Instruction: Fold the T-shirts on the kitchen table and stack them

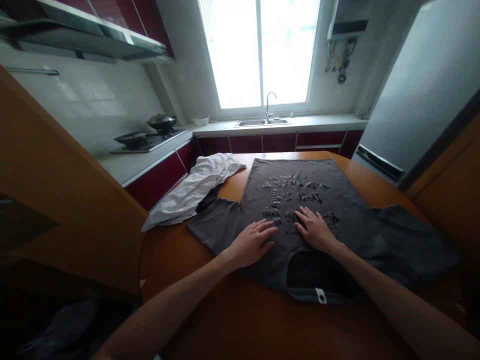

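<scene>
A dark grey T-shirt (300,172) lies spread out on the wooden table (225,315), its neckline towards me and its hem at the far side. Dark raised lettering runs across its chest, and a small white tag shows at the collar. My left hand (253,242) rests flat on the shirt, left of the lettering's lower part, fingers spread. To the right of it, my right hand (315,229) also lies flat, its fingertips on the lettering just above the neck opening. Neither hand grips the cloth.
A crumpled white garment (198,185) lies at the table's left edge, with something dark partly under it. Beyond the table, a counter (221,128) carries a sink (251,122). Pans stand on the stove (153,142) at left. A fridge (416,90) stands at right.
</scene>
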A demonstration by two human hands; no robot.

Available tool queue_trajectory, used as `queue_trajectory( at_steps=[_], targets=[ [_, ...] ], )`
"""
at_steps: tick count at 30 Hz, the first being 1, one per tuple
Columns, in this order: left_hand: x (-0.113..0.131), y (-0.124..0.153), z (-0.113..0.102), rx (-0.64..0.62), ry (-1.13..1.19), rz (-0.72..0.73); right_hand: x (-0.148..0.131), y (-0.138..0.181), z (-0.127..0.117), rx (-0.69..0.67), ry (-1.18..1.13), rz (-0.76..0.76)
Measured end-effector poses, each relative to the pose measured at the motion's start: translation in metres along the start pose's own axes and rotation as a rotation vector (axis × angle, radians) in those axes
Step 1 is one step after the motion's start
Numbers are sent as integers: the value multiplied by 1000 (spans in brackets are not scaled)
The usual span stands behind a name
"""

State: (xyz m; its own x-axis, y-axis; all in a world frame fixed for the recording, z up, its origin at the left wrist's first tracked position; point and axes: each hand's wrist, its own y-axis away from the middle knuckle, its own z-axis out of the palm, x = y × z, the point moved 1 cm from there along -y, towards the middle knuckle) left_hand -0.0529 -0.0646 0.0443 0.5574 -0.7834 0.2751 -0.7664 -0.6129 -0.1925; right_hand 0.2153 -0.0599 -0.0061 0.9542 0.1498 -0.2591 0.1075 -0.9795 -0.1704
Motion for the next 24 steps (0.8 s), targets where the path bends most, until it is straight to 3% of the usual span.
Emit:
queue_trajectory(
  at_steps=[3,6,10,14,24],
  targets=[
    [-21,-1,-25,69,-15,-126,1,0,1,4,-1,2],
    [-60,9,-61,126,-105,-437,1,0,3,5,2,6],
    [-126,39,-101,9,-171,-827,3,0,5,13,11,4],
    [-169,65,-114,-54,-95,-915,5,1,7,21,36,-7],
    [-187,83,-109,-172,-119,-1052,21,1,24,95,61,-59]
  ],
)
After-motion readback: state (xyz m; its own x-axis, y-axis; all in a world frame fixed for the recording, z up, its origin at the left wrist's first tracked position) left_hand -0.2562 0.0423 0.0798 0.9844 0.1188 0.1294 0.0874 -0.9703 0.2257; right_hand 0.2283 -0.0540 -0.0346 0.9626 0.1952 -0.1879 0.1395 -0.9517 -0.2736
